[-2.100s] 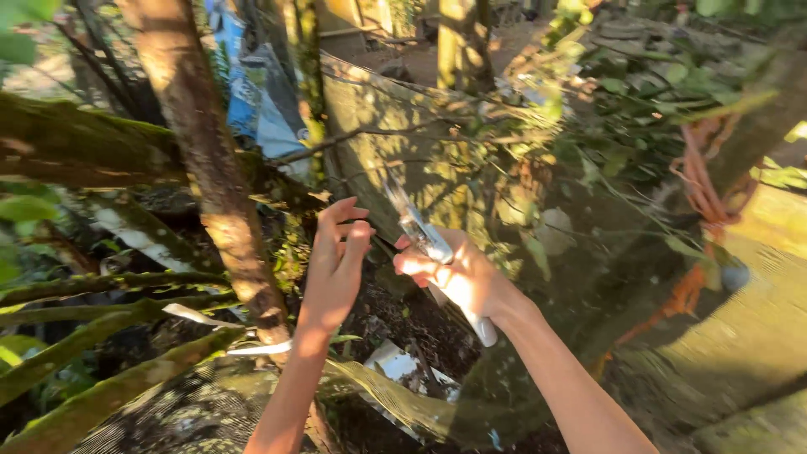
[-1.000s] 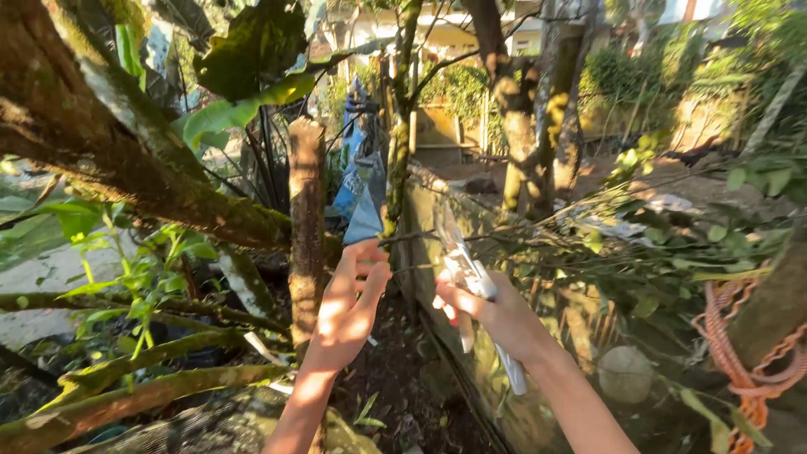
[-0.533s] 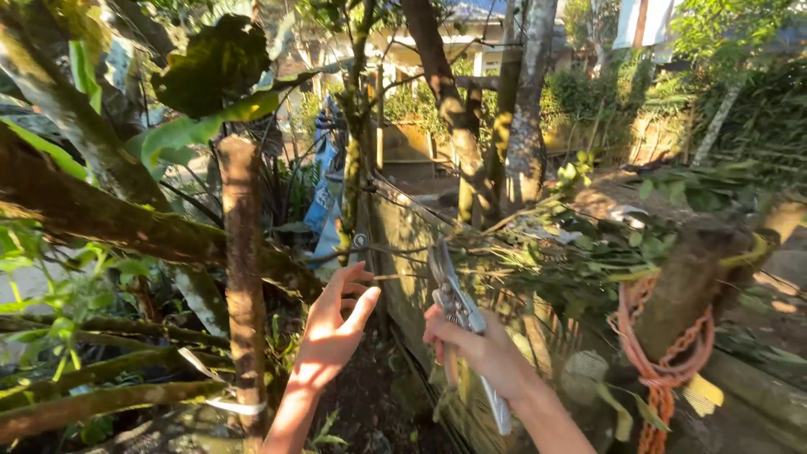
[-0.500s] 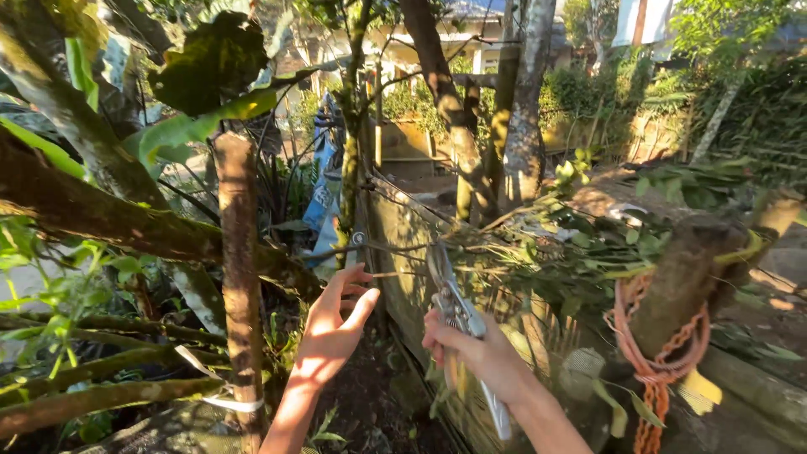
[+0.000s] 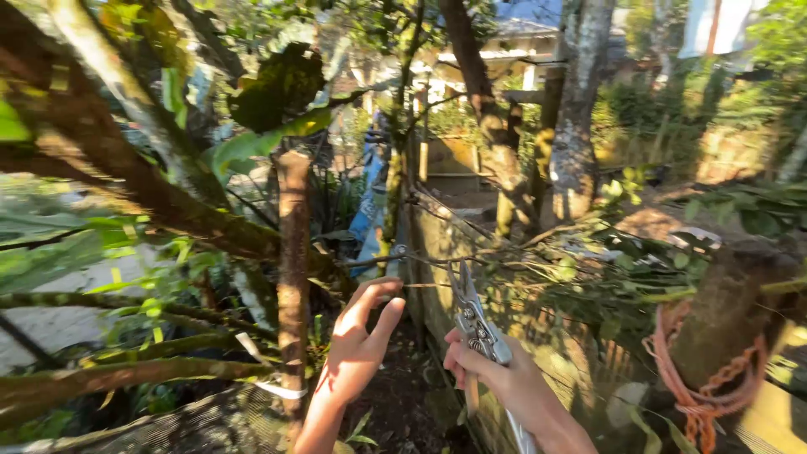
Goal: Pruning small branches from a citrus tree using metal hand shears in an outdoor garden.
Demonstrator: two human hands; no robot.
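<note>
While much of the view is filled by one mossy trunk [image 5: 126, 181] slanting from the upper left, a straight post [image 5: 292, 252] stands before it and a low wall [image 5: 504, 294] runs away to the right, with one stump [image 5: 723, 311] wrapped in orange rope [image 5: 689, 382]. Between post and wall, one thin twig [image 5: 437, 262] stretches across, just above both hands. It looks light, dry and springy, so I judge it will bend and slip unless it is held close to the point where the blades meet it. One pair of shears [image 5: 477, 324] is in the right hand [image 5: 504, 378], whose fingers are wrapped around the grips; the blades point up, nearly together, just under the twig. The left hand [image 5: 357, 353] is raised beside it, fingers loosely bent and apart, touching nothing that I can see.
</note>
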